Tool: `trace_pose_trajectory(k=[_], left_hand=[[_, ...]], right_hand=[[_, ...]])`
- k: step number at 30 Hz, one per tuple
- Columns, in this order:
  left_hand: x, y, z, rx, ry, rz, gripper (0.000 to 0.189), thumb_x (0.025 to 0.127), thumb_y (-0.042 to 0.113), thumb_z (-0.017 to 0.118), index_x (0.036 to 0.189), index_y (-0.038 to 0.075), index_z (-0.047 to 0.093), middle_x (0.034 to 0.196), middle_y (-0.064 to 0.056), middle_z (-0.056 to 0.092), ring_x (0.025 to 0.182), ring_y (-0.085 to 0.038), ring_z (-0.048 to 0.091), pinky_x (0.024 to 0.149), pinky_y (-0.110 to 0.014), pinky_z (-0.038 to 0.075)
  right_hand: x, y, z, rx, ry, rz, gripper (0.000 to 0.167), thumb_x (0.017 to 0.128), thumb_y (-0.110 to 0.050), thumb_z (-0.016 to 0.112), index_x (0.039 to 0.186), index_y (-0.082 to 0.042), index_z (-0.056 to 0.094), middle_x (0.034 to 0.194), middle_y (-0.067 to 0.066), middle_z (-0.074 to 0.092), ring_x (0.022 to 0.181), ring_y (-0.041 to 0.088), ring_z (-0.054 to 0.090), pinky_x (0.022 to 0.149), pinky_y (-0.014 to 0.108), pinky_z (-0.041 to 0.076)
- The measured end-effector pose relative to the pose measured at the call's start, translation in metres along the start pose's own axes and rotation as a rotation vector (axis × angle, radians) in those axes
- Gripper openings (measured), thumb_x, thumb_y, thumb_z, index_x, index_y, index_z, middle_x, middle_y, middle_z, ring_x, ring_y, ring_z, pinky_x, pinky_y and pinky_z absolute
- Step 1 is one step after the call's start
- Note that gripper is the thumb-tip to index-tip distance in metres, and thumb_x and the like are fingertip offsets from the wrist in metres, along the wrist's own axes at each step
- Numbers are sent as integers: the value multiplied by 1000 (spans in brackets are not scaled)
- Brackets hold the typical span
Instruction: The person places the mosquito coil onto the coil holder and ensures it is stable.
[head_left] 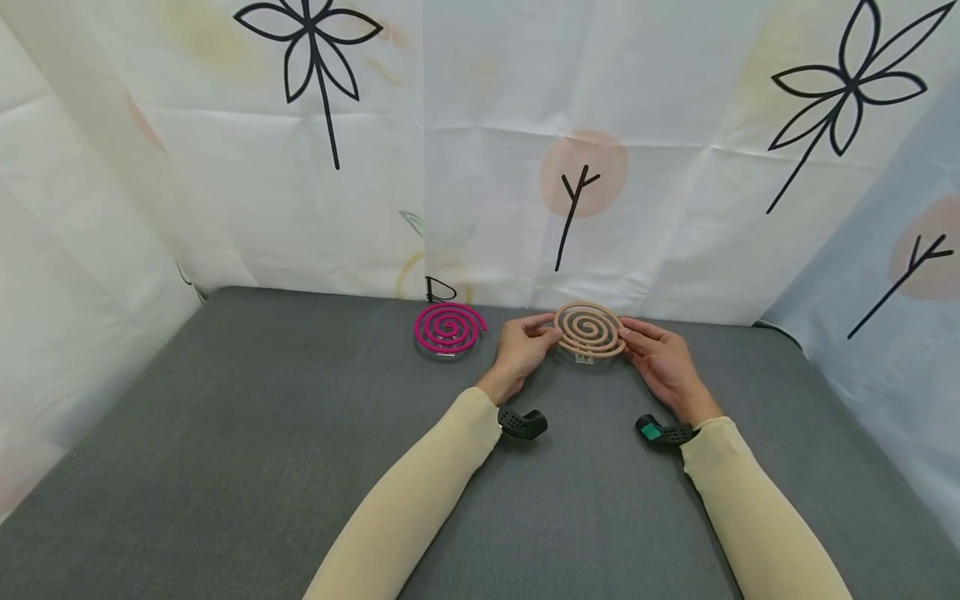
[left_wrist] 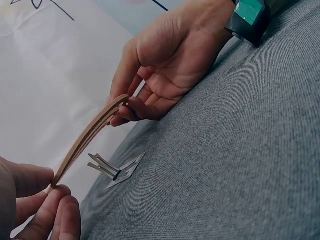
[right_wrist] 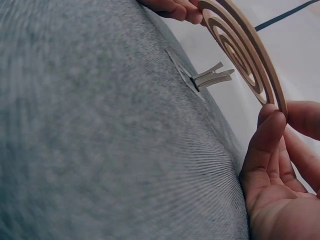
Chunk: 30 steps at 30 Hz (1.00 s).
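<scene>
A tan mosquito coil [head_left: 588, 329] is held level between both hands at the back of the table. My left hand [head_left: 517, 354] pinches its left rim between thumb and fingers. On the opposite rim, my right hand [head_left: 666, 365] pinches it the same way. Beneath the coil, a small metal coil stand [left_wrist: 129, 172] sits on the table with its split prongs pointing up. Both wrist views show a gap between those prongs [right_wrist: 212, 80] and the coil. To the left, a pink mosquito coil [head_left: 448, 327] rests on its own metal stand, apart from my left hand.
The table [head_left: 262, 433] has a dark grey cloth surface. A white curtain [head_left: 480, 208] with printed plants hangs right behind its back edge, close to both coils. More curtain encloses the left and right sides.
</scene>
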<state>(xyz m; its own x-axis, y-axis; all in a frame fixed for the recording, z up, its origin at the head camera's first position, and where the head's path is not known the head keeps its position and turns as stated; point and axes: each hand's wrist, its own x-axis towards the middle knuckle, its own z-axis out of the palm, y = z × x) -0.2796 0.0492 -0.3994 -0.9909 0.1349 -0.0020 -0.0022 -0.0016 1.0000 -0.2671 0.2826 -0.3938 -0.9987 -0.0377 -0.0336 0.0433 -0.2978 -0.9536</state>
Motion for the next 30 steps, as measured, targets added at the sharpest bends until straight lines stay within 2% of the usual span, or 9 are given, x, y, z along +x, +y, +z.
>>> trace_pose_trajectory(k=[10,17,24,30], left_hand=[[0,0,0,48,-22,-6,37,101,13,66,138,7,64,105,-5,68,96,-13,63,80,-25,53],[0,1,-1,59,-53,-2,40,101,12,66,140,4,61,106,-5,66,98,-13,62,79,-24,52],[0,2,-2,85,-76,-7,41,101,15,66,141,5,60,107,-5,66,97,-13,62,74,-22,50],[0,2,-3,95,-95,-20,42,102,16,65,142,5,58,108,-4,65,101,-14,63,78,-24,51]], right_hand=[[0,1,2,-61,37,-1,21,101,-2,62,121,-3,67,107,-1,70,97,8,66,81,19,55],[-2,-1,5,-121,79,18,39,101,-5,62,136,9,51,105,-3,69,98,6,64,83,17,54],[-2,-3,7,-118,106,38,34,101,-6,64,131,7,58,103,-3,70,96,6,65,82,17,55],[-2,-3,7,-120,113,40,24,101,-5,62,124,3,62,102,-2,70,95,6,65,81,17,55]])
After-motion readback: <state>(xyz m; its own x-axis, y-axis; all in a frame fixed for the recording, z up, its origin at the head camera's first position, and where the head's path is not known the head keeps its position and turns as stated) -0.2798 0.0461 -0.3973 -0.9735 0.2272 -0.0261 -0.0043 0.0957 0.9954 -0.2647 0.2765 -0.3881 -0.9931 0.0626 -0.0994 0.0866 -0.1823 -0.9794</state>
